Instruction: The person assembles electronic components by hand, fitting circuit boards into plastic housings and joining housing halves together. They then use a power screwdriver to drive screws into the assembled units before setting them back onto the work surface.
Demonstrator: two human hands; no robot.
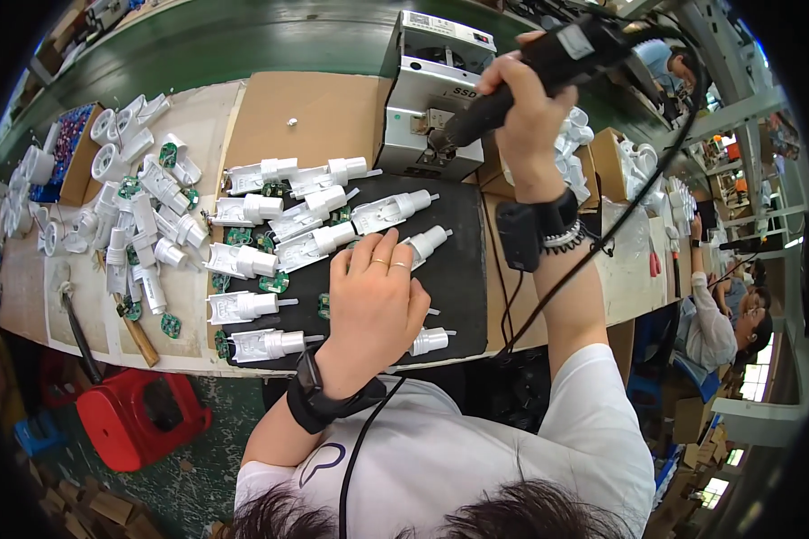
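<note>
My left hand [377, 301] lies flat on the black mat [463, 269], fingers spread over white plastic housings, one [425, 242] poking out at my fingertips and another [431, 340] below my palm. My right hand [526, 108] is raised and grips a black electric screwdriver [548, 67], its tip pointing down at the grey screw feeder box [431, 90]. A black cable hangs from the tool past my right forearm. Rows of white housings [310, 225] with green circuit boards [274, 283] lie to the left of my left hand.
A heap of white housings [139, 207] covers the bench on the left, beside a blue tray [67, 144]. A wooden-handled tool [139, 337] lies near the front edge. A red stool [139, 413] stands below. More white parts [575, 144] and cartons sit right; another person [719, 314] works there.
</note>
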